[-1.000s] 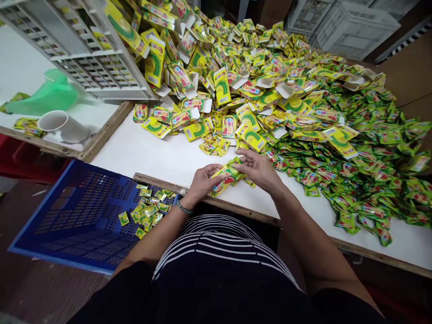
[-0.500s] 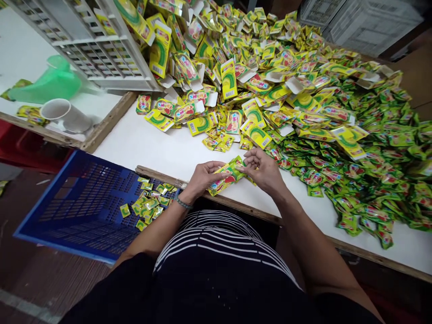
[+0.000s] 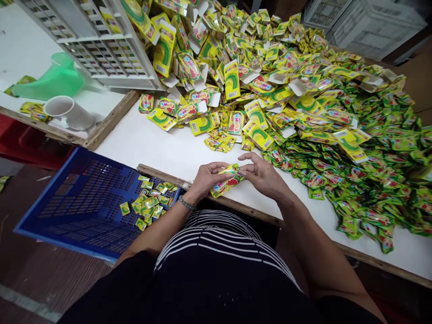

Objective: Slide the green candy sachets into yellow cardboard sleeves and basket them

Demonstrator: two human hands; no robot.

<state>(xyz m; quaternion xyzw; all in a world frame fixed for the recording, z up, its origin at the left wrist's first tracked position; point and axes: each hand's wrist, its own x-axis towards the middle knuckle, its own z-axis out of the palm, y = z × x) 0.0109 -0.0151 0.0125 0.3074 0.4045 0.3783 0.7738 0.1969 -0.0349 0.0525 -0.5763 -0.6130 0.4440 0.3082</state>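
Left hand (image 3: 205,179) pinches a yellow-green oblong cardboard box (image 3: 230,183); right hand (image 3: 262,175) pinches its end (over a white, wood-edged table (image 3: 124,148)).

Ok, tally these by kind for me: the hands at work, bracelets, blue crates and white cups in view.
Hands, left hand and right hand: 2
Beaded bracelet: 1
Blue plastic crate: 1
White cup: 1
Total: 5

free white tabletop (image 3: 158,149) left of the left hand (image 3: 205,178), box heap (image 3: 261,85) and white crate (image 3: 89,20) in the way beyond
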